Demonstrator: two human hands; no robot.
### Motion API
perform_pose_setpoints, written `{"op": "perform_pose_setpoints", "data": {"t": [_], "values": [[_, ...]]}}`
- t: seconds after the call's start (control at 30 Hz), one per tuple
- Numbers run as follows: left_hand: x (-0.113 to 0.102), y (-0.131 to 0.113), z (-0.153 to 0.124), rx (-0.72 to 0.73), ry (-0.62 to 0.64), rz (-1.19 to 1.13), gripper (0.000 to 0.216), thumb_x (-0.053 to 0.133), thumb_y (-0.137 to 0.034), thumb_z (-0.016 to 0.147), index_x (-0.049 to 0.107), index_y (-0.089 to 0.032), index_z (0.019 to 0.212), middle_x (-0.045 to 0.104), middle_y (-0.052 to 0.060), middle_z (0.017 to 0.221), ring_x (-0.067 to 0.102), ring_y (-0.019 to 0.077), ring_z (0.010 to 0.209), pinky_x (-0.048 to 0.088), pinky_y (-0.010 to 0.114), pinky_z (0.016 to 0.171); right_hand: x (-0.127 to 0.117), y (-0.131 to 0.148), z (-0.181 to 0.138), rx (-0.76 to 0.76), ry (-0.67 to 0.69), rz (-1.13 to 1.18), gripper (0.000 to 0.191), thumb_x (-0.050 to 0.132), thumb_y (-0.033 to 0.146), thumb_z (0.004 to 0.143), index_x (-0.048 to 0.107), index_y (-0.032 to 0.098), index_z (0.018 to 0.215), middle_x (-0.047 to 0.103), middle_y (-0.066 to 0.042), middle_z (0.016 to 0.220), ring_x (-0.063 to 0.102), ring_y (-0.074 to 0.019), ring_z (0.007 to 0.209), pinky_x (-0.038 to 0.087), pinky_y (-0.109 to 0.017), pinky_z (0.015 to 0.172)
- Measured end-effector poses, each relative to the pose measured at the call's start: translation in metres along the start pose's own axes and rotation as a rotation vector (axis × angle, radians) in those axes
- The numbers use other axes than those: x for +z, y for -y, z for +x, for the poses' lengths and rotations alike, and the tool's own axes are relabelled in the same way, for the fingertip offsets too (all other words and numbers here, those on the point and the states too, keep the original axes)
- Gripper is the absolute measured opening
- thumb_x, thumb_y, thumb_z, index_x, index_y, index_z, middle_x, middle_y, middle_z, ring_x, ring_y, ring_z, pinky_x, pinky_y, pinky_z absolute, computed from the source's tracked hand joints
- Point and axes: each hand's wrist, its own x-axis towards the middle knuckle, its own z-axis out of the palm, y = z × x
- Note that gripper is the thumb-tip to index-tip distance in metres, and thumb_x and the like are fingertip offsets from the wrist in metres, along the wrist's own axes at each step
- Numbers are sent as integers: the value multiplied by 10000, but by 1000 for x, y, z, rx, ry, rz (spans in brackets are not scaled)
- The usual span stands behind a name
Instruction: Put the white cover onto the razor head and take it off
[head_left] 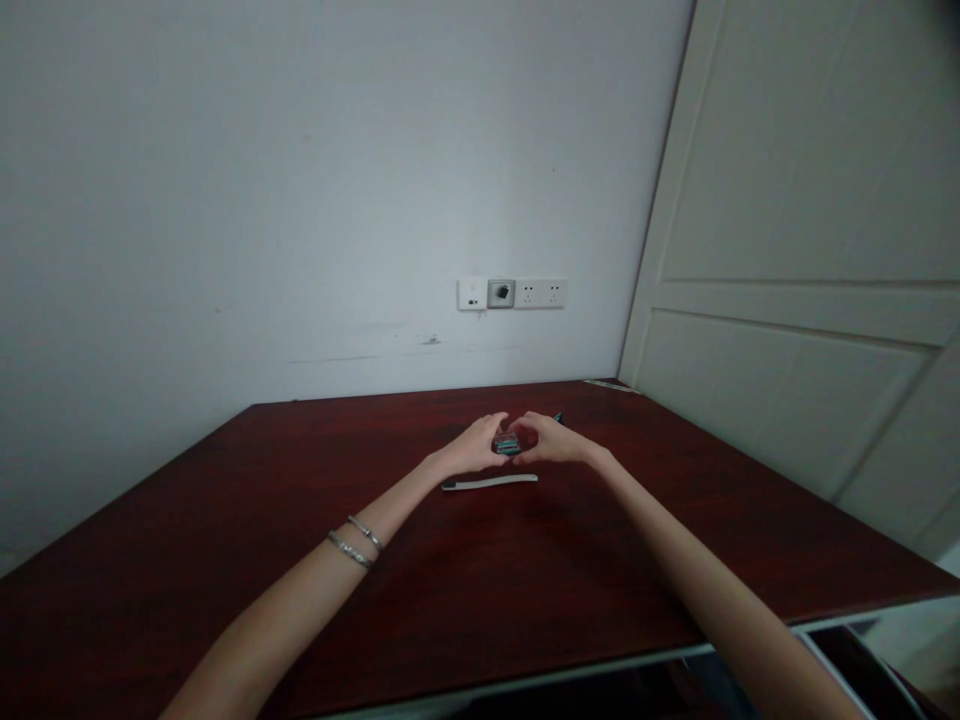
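Observation:
Both arms reach out over a dark red wooden table [225, 560]. My left hand [474, 446] and my right hand [550, 440] meet near the middle of the far half, fingers pinched together on one small teal and dark object [508, 444] held between them. Just in front of the hands a slim white strip-like handle [489, 483] lies flat on the tabletop. Two thin metal bangles [356, 541] ring my left forearm. A small dark and teal bit [558, 417] peeks out behind my right hand; what it is cannot be made out.
A pale wall stands behind the table, with a row of sockets [512, 293] above the far edge. A cream panelled door [810, 260] runs along the right side. The table's near edge [600, 672] shows a light rim at the bottom right.

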Motion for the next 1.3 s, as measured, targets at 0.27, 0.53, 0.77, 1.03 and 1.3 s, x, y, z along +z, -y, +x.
{"op": "perform_pose_setpoints", "data": {"t": [0.27,0.53,0.77,1.03,1.3], "values": [[5,8,6,5,142,111,447,668,-338,687,617,-115,1072,642,114,1039,581,231,951,432,328,844,-43,-73,-34,257,-85,35,540,678,431,632,602,164,1095,589,-40,872,525,-151,738,435,-271,667],[9,12,-4,-35,364,89,196,659,-286,692,713,-159,832,695,51,802,614,164,699,439,259,654,-73,-145,-79,622,133,123,664,700,379,583,551,210,1207,620,-65,873,512,-124,612,360,-189,462],[12,9,-5,-82,399,195,180,639,-245,683,711,-175,832,688,63,839,614,183,741,431,260,623,-66,-149,-78,704,236,105,712,702,377,570,524,263,1250,617,-58,897,508,-113,592,381,-206,479],[18,15,-10,-88,358,212,152,599,-199,691,695,-192,808,679,49,794,601,168,680,410,244,562,-57,-151,-81,745,225,98,768,718,363,565,486,251,1288,618,-56,845,530,-131,607,388,-206,471],[10,7,-7,81,281,346,119,570,-143,713,671,-188,757,660,47,771,600,178,722,415,289,692,-55,-90,-54,525,-106,-130,685,679,368,657,509,125,1275,656,-83,846,589,-180,717,451,-252,637]]}}
